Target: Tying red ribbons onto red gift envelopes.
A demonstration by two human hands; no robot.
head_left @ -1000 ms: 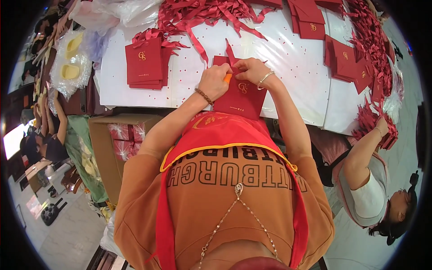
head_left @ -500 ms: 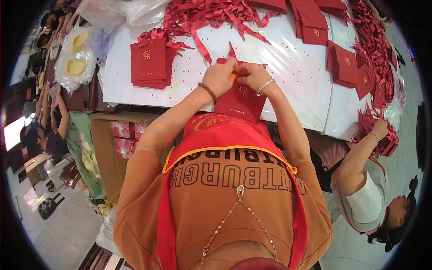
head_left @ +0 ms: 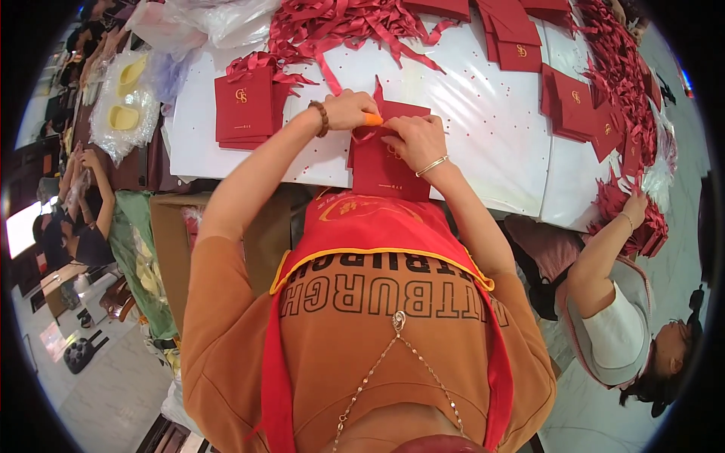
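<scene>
The red bag (head_left: 385,172) lies at the near edge of the white table (head_left: 483,155), straight before me, its lower end by my apron (head_left: 370,224). My left hand (head_left: 350,111), an orange cover (head_left: 373,119) on one finger, has its fingertips closed on the red ribbon (head_left: 378,90) at the bag's upper part. My right hand (head_left: 419,142) is bent over the bag's front, hiding some of it; I cannot tell whether those fingertips pinch ribbon too. Left of the bag sits a stack of red bags (head_left: 243,106); beyond it spreads a ribbon heap (head_left: 340,26), one strand trailing toward my left hand. Well to its right lie more bags (head_left: 568,106), and farther right a co-worker's hand (head_left: 636,210) touches a red bunch (head_left: 651,235). A cardboard box (head_left: 171,245) stands to its lower left.
</scene>
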